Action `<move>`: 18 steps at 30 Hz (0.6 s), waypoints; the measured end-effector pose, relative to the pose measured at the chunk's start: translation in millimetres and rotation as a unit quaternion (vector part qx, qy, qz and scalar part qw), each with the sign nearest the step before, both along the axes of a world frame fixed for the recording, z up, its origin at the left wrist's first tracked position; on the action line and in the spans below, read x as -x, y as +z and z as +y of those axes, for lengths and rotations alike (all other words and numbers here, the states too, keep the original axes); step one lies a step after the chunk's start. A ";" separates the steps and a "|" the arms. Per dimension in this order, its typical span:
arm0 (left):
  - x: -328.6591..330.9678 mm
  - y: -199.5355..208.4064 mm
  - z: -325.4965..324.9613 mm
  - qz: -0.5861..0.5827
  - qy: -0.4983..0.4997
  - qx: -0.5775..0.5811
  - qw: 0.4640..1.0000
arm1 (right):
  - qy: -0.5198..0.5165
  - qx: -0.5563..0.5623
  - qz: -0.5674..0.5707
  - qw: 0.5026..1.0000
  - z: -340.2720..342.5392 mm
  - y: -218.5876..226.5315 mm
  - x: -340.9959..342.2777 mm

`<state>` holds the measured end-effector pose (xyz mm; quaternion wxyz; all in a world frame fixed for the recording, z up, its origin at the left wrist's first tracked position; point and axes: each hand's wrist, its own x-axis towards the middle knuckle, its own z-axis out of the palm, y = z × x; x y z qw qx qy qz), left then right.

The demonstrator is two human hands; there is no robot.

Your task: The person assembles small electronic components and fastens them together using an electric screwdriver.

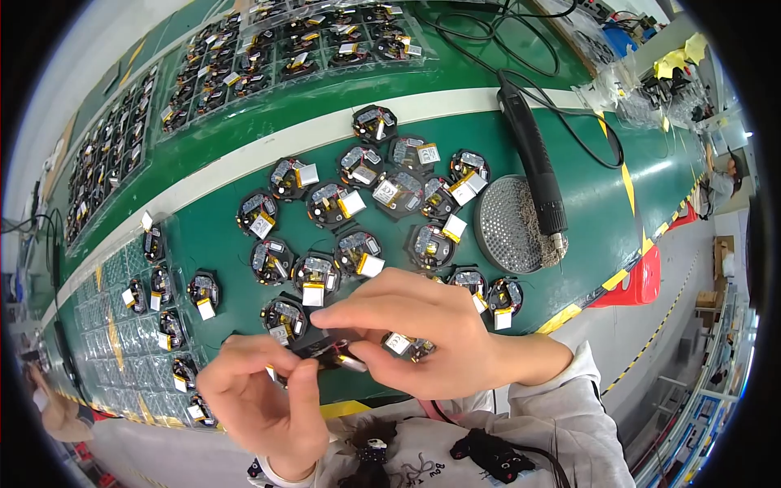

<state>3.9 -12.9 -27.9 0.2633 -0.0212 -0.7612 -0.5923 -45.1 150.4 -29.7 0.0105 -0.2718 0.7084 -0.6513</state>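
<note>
Near the table's front edge, a dark round electronic assembly (329,348) is pinched between my two hands, its silvery battery side partly hidden by my fingers. My left hand (260,394) closes thumb and fingertips on its left edge. From the right, my right hand (431,329) grips it between thumb and curled fingers. Several similar round black assemblies lie just beyond, such as one (332,203) with a circuit board and a white pouch battery. Another assembly (285,320) sits close behind my left fingertips.
A black electric screwdriver (533,159) rests across a round perforated dish (498,224) with small screws at its right side. Clear plastic trays hold assemblies at the back (301,49) and left (98,317). A black cable (602,154) curls at the back right; a red stool (639,281) stands beyond the edge.
</note>
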 end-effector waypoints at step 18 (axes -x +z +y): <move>12.0 12.8 3.8 0.099 0.018 0.471 0.877 | -0.039 -0.011 -0.001 0.999 -2.3 -3.5 1.4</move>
